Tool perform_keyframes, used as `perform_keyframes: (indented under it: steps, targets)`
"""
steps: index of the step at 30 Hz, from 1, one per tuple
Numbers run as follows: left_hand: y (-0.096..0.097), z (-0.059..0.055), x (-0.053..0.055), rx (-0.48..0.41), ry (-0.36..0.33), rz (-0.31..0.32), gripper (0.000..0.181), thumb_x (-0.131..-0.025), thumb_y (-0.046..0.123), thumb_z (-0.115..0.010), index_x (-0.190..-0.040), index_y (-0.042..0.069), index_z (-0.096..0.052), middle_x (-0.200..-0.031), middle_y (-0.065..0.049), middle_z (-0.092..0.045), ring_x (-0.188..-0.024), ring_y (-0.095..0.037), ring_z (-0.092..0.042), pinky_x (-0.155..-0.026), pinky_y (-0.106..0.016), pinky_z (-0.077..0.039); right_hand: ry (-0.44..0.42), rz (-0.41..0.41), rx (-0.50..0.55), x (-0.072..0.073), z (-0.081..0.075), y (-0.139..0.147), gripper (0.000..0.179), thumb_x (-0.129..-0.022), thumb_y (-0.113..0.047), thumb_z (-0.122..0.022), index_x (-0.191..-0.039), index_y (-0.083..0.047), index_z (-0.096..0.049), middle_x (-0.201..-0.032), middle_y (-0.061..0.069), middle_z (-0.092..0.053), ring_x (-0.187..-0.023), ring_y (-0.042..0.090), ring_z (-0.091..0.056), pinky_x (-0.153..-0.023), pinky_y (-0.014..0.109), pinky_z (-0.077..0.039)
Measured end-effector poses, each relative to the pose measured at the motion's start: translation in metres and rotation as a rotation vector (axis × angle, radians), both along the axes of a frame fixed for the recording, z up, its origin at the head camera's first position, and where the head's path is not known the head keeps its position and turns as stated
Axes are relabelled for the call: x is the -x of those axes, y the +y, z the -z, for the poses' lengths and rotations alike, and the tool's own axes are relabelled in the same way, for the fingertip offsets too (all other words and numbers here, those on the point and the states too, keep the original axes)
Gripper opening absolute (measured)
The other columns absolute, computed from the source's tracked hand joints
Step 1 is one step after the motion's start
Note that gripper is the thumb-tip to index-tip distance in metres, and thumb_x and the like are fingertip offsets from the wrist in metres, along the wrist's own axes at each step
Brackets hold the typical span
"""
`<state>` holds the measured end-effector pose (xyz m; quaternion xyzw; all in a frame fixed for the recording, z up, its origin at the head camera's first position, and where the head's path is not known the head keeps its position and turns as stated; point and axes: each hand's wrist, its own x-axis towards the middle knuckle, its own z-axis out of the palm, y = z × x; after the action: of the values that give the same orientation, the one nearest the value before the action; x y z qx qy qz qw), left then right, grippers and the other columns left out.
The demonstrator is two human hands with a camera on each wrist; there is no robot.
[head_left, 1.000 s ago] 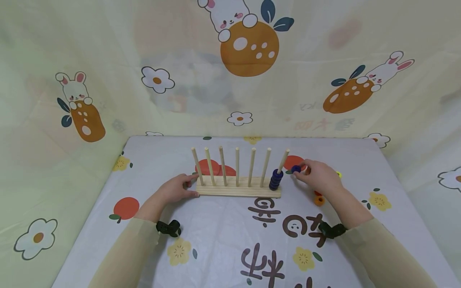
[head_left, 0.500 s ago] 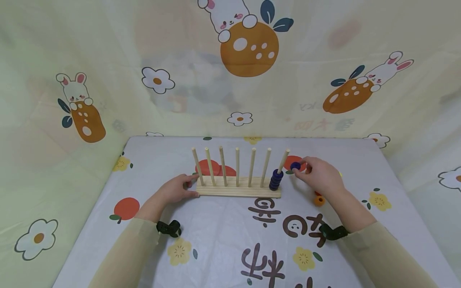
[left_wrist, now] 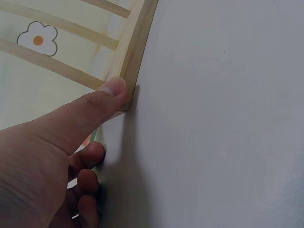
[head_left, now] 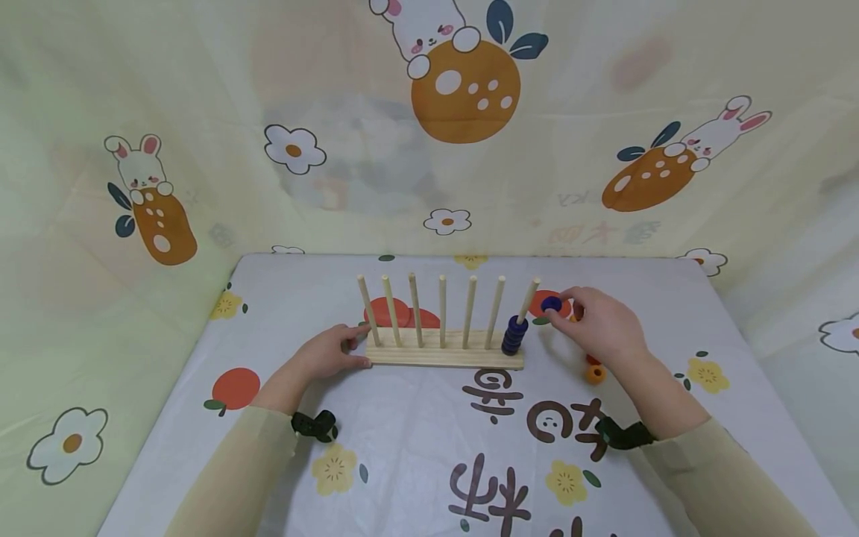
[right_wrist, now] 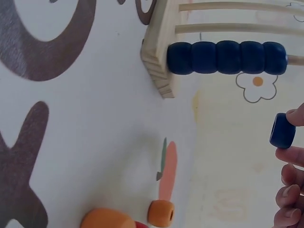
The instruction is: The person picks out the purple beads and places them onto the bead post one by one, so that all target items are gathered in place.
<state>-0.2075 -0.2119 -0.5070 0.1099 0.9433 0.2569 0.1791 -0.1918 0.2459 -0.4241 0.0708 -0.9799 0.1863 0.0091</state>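
A wooden peg stand (head_left: pixel 429 359) with a row of upright pegs sits on the table. Its left end is held by my left hand (head_left: pixel 332 352), thumb at the front edge and index finger toward the back. In the left wrist view the thumb (left_wrist: pixel 92 104) presses on the base's corner. Several dark blue beads (right_wrist: pixel 228 57) are stacked on the rightmost peg (head_left: pixel 529 298); the other pegs are bare. To the right of that peg, my right hand (head_left: pixel 607 324) pinches one loose blue bead (right_wrist: pixel 283 130) between thumb and index finger, raised off the table.
Orange beads (head_left: pixel 595 374) and a red bead (head_left: pixel 593 359) lie on the table under and beside my right hand. The white tablecloth (head_left: pixel 403 440) carries printed fruit, flowers and lettering. A patterned curtain (head_left: pixel 362 194) rises behind the table.
My right hand has risen a little with the blue bead and tilted slightly. The left hand and the peg stand have not moved.
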Motion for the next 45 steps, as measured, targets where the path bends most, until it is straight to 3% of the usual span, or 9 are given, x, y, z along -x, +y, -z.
perform_keyframes:
  steps: [17,36,45]
  targets:
    - [0.002,-0.002,-0.001,-0.001,-0.002,-0.004,0.079,-0.081,0.04,-0.082,-0.149,0.021,-0.048,-0.092,-0.003,-0.05,-0.082,-0.017,-0.045,-0.072,-0.033,-0.037,0.018,0.033,0.034,-0.012,-0.025,-0.005,0.058,-0.092,-0.054,-0.062,-0.127,-0.008,-0.061,-0.096,0.012,-0.059,-0.081,0.027,-0.051,-0.061,0.036,-0.042]
    - [0.0,0.0,0.0,-0.013,-0.001,0.0,0.079,-0.081,0.04,-0.082,-0.149,0.022,-0.047,-0.092,-0.003,-0.05,-0.082,-0.018,-0.046,-0.07,-0.032,-0.037,0.208,0.023,0.095,-0.034,-0.056,-0.016,0.049,-0.094,-0.043,-0.064,-0.125,-0.006,-0.063,-0.093,0.01,-0.057,-0.083,0.026,-0.05,-0.06,0.037,-0.04]
    - [0.002,-0.002,-0.001,-0.012,0.001,-0.007,0.077,-0.081,0.039,-0.082,-0.149,0.022,-0.048,-0.093,-0.002,-0.05,-0.084,-0.018,-0.046,-0.072,-0.033,-0.037,0.354,0.009,0.131,-0.038,-0.062,-0.019,0.038,-0.091,-0.034,-0.07,-0.118,-0.007,-0.068,-0.087,0.007,-0.056,-0.077,0.023,-0.048,-0.06,0.037,-0.04]
